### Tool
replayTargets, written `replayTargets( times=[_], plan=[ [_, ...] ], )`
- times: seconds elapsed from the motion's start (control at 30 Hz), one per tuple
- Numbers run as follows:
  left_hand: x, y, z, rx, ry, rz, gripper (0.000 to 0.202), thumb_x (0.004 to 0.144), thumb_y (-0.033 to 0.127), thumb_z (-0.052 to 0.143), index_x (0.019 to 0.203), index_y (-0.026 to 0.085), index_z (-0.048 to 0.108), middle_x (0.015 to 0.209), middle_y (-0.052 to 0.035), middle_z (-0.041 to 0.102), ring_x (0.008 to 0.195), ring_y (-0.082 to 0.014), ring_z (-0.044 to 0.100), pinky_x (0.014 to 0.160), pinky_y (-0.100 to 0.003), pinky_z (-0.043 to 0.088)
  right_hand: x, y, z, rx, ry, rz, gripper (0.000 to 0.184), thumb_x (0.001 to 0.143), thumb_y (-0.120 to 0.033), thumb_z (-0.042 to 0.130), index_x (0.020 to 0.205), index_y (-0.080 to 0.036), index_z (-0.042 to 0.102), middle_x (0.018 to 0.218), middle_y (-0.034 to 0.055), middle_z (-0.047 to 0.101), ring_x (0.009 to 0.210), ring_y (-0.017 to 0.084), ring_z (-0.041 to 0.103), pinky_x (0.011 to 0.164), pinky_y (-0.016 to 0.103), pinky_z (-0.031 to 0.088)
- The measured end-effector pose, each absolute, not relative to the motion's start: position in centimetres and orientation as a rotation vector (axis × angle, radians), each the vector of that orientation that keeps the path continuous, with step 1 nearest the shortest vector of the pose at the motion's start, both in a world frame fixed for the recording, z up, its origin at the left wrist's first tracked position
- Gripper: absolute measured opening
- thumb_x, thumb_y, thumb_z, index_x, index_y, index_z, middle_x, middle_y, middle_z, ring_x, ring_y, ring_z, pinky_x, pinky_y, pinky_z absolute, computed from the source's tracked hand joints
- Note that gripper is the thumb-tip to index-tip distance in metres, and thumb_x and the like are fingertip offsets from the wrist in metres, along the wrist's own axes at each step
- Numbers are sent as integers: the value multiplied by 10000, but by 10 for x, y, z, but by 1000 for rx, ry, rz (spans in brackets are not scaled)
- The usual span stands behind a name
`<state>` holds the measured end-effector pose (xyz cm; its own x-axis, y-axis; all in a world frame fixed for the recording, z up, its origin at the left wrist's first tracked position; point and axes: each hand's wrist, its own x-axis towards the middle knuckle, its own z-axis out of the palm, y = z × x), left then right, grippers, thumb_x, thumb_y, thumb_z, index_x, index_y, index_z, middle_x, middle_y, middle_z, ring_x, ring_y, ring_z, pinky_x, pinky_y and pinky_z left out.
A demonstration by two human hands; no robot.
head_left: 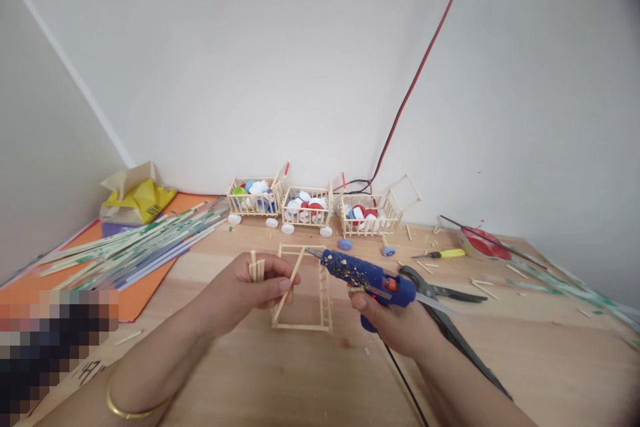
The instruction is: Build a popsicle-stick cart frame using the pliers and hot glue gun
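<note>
Between the thumb and fingers of my left hand (265,283) a thin wooden stick (290,285) is pinched at a slant. Several short sticks (257,267) poke up from the same hand's curled fingers. My right hand (395,323) grips a blue glue gun (367,277) spattered with debris, its metal nozzle at the upper end of the slanted stick. Whether nozzle and stick touch, I cannot tell. Beneath them on the table lies a rectangular stick frame (303,327) with short crosspieces along its right side, partly hidden by my left hand.
Three small stick carts (307,207) filled with bottle caps stand near the wall. Bundled sticks (150,240) lie on orange sheets at left, beside a yellow bag (143,200). Large shears (465,340), a yellow-handled tool (447,253) and a red bowl (485,243) lie at right.
</note>
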<state>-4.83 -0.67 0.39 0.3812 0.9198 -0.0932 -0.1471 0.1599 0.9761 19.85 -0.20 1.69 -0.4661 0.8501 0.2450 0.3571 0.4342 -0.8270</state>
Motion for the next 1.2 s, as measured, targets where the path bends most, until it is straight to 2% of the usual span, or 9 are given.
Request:
replayTargets(
  times=[0.47, 0.83, 1.2],
  plan=[
    [-48, -7, 6, 1144, 879, 907, 196, 706, 330, 731, 784, 154, 695, 603, -10, 623, 507, -54, 398, 452, -173, 226, 199, -2, 17, -1060, -2046, 921, 412, 829, -533, 478, 610, -196, 391, 548, -45, 354, 489, 80, 348, 437, 200, 309],
    [-47, -7, 7, 1133, 910, 902, 199, 695, 322, 732, 775, 144, 691, 595, -15, 605, 510, -69, 404, 457, -185, 226, 198, -1, 18, -1056, -2056, 902, 373, 833, -490, 482, 618, -198, 395, 563, -37, 367, 509, 88, 368, 458, 202, 334],
    [-46, -9, 14, 994, 906, 951, 229, 649, 324, 767, 753, 137, 684, 628, -28, 619, 511, -67, 432, 460, -183, 236, 197, 2, 17, -1335, -1928, 852, 312, 775, -472, 569, 645, -192, 519, 538, -19, 459, 504, 110, 435, 449, 214, 368]
  ],
)
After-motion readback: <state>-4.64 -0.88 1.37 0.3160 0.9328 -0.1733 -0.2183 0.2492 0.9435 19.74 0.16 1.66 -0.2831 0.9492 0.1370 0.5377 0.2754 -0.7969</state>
